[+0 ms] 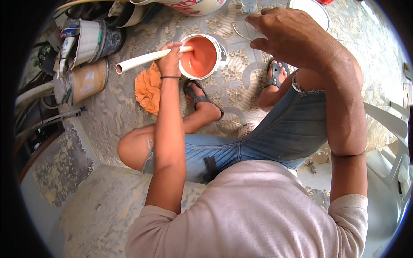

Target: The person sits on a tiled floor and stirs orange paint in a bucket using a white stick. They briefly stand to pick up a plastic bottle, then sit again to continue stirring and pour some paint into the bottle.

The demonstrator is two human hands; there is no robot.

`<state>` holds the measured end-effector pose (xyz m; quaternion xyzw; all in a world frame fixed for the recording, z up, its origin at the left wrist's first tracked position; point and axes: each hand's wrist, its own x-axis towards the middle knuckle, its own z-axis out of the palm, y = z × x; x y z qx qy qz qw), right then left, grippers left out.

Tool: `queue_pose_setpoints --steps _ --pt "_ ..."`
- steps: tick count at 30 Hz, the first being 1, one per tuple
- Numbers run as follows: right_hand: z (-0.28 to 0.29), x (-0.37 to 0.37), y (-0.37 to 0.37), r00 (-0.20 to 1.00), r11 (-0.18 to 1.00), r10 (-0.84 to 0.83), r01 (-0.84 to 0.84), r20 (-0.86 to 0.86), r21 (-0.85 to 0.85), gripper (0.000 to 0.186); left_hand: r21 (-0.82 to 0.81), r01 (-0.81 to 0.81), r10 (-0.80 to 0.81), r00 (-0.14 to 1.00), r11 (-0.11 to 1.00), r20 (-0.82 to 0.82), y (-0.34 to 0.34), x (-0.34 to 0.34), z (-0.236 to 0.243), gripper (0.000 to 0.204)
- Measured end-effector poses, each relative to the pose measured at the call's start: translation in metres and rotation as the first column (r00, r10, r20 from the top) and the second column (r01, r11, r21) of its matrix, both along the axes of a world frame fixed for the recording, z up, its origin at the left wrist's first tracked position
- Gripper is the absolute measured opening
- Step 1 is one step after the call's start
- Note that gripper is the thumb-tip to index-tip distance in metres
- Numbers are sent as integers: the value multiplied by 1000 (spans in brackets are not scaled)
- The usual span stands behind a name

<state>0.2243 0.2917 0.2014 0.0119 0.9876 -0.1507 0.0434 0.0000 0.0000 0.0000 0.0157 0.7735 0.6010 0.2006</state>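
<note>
My left hand (170,60) is closed around a white plastic pipe (144,61), just left of the bucket. The pipe slants into a white bucket (220,55) and its far end dips into orange paint (200,56). Its hollow near end points left. Over the floor to the right, my right hand (282,32) hangs in the air with thumb and fingers apart and nothing between them. A clear container (248,5) and a round white lid or tub (316,13) lie beyond it. A crumpled orange cloth (148,88) rests beneath my left wrist.
Several used buckets (88,79) and a white tube (66,50) crowd the left side. A large white bucket (193,6) with red markings stands at the top edge. My sandalled feet (202,101) flank the paint bucket. A white plastic chair (389,120) is at the right.
</note>
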Motion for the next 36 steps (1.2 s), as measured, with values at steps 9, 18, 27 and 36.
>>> queue_pose_setpoints --steps 9,18,27,36 --pt "-8 4 -3 997 999 -29 30 -69 16 36 -220 110 -75 984 969 164 -20 27 43 16" --pt "-3 -2 -3 999 1000 20 -21 33 18 37 -4 337 -325 909 941 260 30 34 28 15" --pt "-1 1 -3 999 999 28 -27 -30 20 35 -34 24 -23 1000 999 9 12 20 19 16" --pt "-3 5 2 1000 999 -12 12 1 34 35 -161 79 -51 983 984 174 -6 47 31 16"
